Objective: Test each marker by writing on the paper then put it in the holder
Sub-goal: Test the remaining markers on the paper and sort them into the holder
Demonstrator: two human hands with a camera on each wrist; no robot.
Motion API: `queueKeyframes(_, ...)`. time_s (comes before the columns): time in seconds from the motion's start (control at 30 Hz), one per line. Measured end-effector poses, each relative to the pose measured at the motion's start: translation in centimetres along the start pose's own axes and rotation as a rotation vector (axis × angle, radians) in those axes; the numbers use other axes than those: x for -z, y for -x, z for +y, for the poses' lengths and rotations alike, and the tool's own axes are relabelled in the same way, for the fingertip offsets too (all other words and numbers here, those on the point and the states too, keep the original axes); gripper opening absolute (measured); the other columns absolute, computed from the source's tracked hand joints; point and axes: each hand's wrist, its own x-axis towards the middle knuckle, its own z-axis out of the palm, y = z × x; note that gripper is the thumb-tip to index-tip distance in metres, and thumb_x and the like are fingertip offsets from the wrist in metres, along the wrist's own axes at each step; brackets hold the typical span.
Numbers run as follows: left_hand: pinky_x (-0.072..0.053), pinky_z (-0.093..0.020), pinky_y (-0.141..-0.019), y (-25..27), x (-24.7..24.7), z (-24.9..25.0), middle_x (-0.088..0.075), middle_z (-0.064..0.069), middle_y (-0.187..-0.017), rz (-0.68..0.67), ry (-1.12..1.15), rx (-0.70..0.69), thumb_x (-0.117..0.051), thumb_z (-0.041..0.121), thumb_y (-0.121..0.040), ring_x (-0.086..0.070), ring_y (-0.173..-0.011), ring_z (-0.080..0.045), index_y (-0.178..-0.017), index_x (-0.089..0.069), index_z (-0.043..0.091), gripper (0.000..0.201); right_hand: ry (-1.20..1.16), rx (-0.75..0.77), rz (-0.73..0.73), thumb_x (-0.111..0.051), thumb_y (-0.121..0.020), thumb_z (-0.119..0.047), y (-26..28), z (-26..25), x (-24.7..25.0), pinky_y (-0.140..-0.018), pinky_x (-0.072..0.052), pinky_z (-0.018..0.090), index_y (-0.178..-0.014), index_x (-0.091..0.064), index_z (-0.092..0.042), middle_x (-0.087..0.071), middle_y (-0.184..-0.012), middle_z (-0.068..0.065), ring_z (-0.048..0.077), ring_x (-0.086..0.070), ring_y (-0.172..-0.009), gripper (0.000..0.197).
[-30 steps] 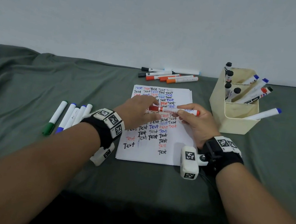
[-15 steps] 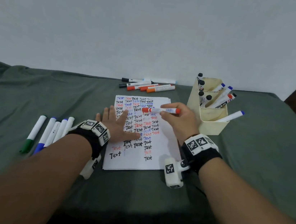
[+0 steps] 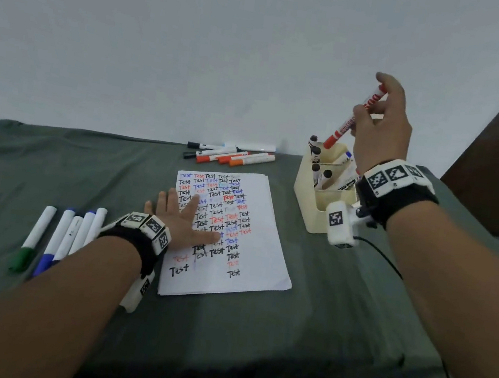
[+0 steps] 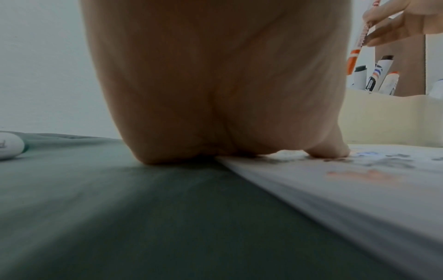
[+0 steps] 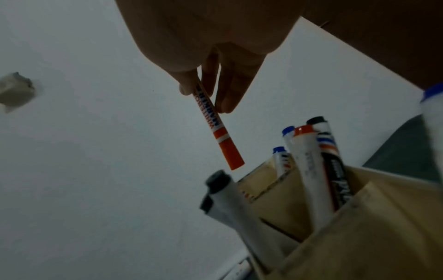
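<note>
My right hand [image 3: 380,123], in the upper right of the head view, pinches the red whiteboard marker [image 3: 350,123] between thumb and fingertips, cap end pointing down, just above the far end of the cream marker holder [image 3: 306,209]. The cap has not yet entered any compartment. My left hand [image 3: 181,218] lies flat with fingers spread at the left edge of the test paper [image 3: 252,252] in the middle of the frame, palm partly on the green cloth [image 3: 55,163].

The risk I see is in the drop. The marker hangs tilted, and the black-capped markers [image 3: 314,153] stand right below its cap; in the right wrist view the red cap is close over one of them. If I let go from here, I think the cap could strike a black cap or the rim and the marker could tip out onto the cloth, or rattle the ones that lean on the right of the holder. My grip is light and sits high on the barrel, so the lower end can swing; that makes aiming looser.

The holder looks crowded at the far end, so a marker pushed in at a slant may wedge between others rather than slide down.
</note>
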Motion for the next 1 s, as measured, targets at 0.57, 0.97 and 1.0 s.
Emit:
queueKeyframes(0.57, 0.007, -0.060, -0.119, 0.5, 0.3, 0.3, 0.030, -0.016, -0.161, -0.019, -0.024, 0.013, -0.020, 0.105, -0.057, 0.025, -0.149, -0.036, -0.154, 0.023, 0.038, 0.124, 0.559, 0.016, -0.302, -0.051, -0.103, -0.028, 2.2, 2.5, -2.2, -0.108, -0.022, 0.026, -0.126, -0.069, -0.019, -0.063, -0.133, 0.000, 0.027, -0.041, -0.137, 0.030)
queueKeyframes(0.97, 0.008, -0.062, -0.118, 0.2, -0.2, 0.4, 0.029, -0.016, -0.161, 0.018, -0.019, 0.016, -0.022, 0.103, -0.061, 0.024, -0.149, -0.037, -0.153, 0.023, 0.039, 0.121, 0.946, 0.195, -1.005, -0.047, -0.104, -0.033, 4.6, -0.2, -13.8, -0.101, -0.042, 0.035, -0.139, -0.056, -0.024, -0.062, -0.137, 0.004, 0.025, -0.056, -0.124, 0.038)
queueKeyframes(1.0, 0.008, -0.062, -0.118, 0.2, -0.2, 0.4, 0.029, -0.016, -0.161, 0.022, -0.017, 0.016, -0.023, 0.103, -0.062, 0.024, -0.149, -0.037, -0.153, 0.023, 0.038, 0.121, 0.995, 0.205, -1.023, -0.047, -0.104, -0.034, 4.6, 0.3, -14.6, -0.103, -0.042, 0.037, -0.140, -0.055, -0.023, -0.061, -0.138, 0.005, 0.025, -0.057, -0.125, 0.039)
